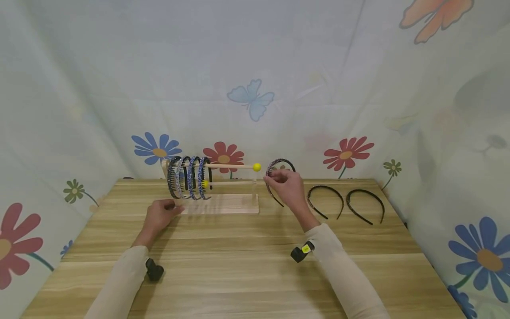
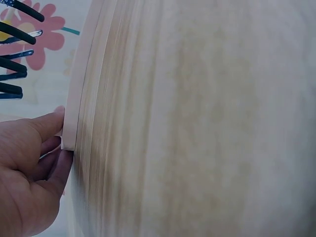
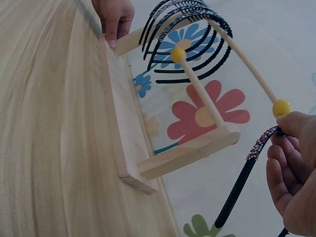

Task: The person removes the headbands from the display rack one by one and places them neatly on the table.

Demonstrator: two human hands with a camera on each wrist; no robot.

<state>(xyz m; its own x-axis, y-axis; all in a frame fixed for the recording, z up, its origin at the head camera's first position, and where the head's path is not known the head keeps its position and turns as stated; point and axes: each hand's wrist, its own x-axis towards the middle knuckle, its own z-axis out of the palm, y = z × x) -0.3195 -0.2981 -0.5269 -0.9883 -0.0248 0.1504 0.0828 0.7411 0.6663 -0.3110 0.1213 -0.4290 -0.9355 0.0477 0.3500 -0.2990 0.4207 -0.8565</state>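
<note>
My right hand (image 1: 287,188) pinches a dark headband (image 3: 239,186) with a beaded, glittery section, between thumb and fingers. The headband is just right of the yellow ball (image 1: 257,167) that tips the upper rod of a wooden stand (image 1: 235,204). In the right wrist view, the thumb is close against that ball; whether they touch I cannot tell. Several sparkly toothed headbands (image 1: 191,184) hang on the upper rod at its left end. My left hand (image 1: 160,215) holds the left end of the stand's base, thumb and fingers about its corner in the left wrist view.
Two dark headbands, one nearer (image 1: 341,200) and one farther right (image 1: 384,207), lie on the wood-grain table (image 1: 239,274). A lower rod with a yellow ball (image 3: 178,55) juts from the stand's right upright. Behind hangs a flowered cloth (image 1: 251,53).
</note>
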